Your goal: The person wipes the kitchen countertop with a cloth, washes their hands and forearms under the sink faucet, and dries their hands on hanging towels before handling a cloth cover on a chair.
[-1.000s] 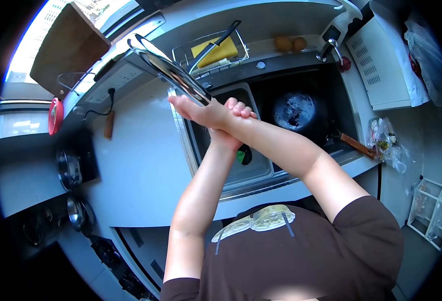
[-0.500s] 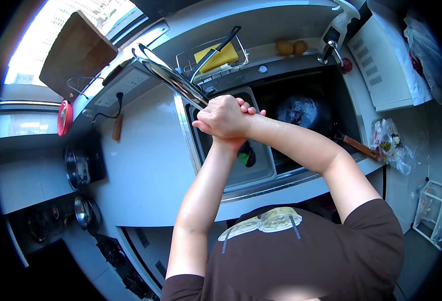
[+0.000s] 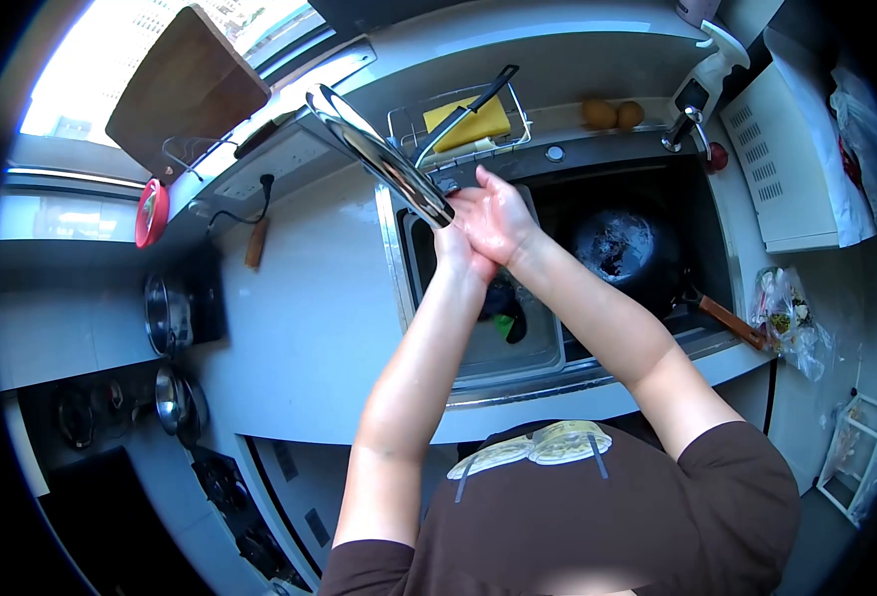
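My right hand [image 3: 499,221] is at the chrome faucet's end, its wet palm turned up and its thumb spread away from the fingers. Just below and against it is my left hand [image 3: 458,252], whose fingers are mostly hidden by the right hand. The chrome faucet [image 3: 379,154] slants down from the upper left to the hands. Under them is a light grey basin [image 3: 533,363] in the left part of the sink, with a dark and green item [image 3: 506,325] inside. A dark wok [image 3: 617,248] with a wooden handle sits in the right part.
A wire rack [image 3: 518,104] behind the sink holds a yellow sponge cloth [image 3: 468,122] and a black-handled utensil [image 3: 478,99]. Two brown round items [image 3: 612,114] lie on the back ledge. A plastic bag [image 3: 791,323] lies right of the wok handle. Pots [image 3: 167,313] stand at far left.
My right hand has turned from clasped over the left to palm up, with its thumb spread. The whole view has shifted slightly, so the sink appears further right and lower.
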A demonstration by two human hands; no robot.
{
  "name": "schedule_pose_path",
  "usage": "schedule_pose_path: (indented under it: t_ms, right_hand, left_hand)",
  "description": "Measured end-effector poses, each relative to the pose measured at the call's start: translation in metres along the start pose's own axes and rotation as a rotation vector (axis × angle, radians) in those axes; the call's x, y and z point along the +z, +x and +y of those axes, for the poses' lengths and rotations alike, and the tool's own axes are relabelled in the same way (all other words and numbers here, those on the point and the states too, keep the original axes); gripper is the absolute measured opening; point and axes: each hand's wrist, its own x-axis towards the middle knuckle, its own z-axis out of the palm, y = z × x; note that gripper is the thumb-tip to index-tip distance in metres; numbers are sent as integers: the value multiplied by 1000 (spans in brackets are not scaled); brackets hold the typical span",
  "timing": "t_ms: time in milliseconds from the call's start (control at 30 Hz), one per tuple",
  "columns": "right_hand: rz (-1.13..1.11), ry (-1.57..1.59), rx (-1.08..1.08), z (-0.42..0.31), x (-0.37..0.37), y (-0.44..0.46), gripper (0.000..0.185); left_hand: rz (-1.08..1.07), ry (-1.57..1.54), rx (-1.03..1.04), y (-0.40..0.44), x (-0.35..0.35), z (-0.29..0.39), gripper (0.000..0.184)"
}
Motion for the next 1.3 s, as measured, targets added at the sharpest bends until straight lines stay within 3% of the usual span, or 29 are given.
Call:
schedule_pose_path:
  t_ms: [67,100,133,233,267,333,400,433,467,533,600,667,700,800,833,1000,1100,1200,1267,1300]
  right_hand:
    - [-75,113,29,-8,10,-1,52]
    - [-112,111,-87,-9,14,1,56]
    - [-175,187,-39,-13,10,5,63]
    - [-158,272,-12,-19,7,22,71]
    - [-23,241,-54,-14,24,11,70]
    - [-18,95,-84,-6,21,8,69]
    - [16,172,-5,1,7,4,69]
    - [152,173,28,5,16,-12,58]
    - [155,173,29,9,18,-24,58]
    - [197,-58,-71,15,13,-47,46]
    - [157,-41,-53,13,0,-54,44]
    - [28,-175,-112,16,-3,-63,24]
    - [-38,-216,-155,18,-3,-66,14]
    - [46,-479,-315,30,29,-83,14]
    - [10,-587,-326,29,28,-81,22]
    - [-78,-849,-462,39,42,-89,26]
    - [-34,-1289,-814,47,37,-97,29]
    - [-47,-1382,-740,52,26,-107,29]
    - [-99,-1597,-1055,58,1,-95,34]
    - [-138,-1663,-1084,59,-8,-95,35]
  left_hand:
    - [-2,20,-95,0,11,10,38]
    - [12,-38,-140,4,12,10,39]
    - [-30,114,-116,-11,30,19,43]
    - [-118,39,-129,-12,34,24,46]
    - [-94,14,-142,-13,35,25,45]
    - [-270,-53,-157,0,15,22,60]
    - [-177,-150,-106,-8,2,15,60]
    - [-115,-143,-111,-7,-2,14,71]
    - [-112,-145,-113,-14,-1,17,71]
    - [-106,-123,-275,-31,1,23,73]
    - [-5,-92,-230,-28,2,23,65]
    - [-10,-45,-296,-24,5,28,52]
    - [30,37,-219,-22,9,24,46]
    - [-48,2,-151,-35,28,30,36]
    - [0,94,-84,-46,40,34,30]
    - [-56,84,-96,-65,59,50,24]
    - [-140,105,-157,-67,51,51,24]
    - [-174,194,-162,-78,42,47,27]
    - [-156,246,-188,-75,24,41,26]
    - [-39,265,-156,-73,18,36,24]
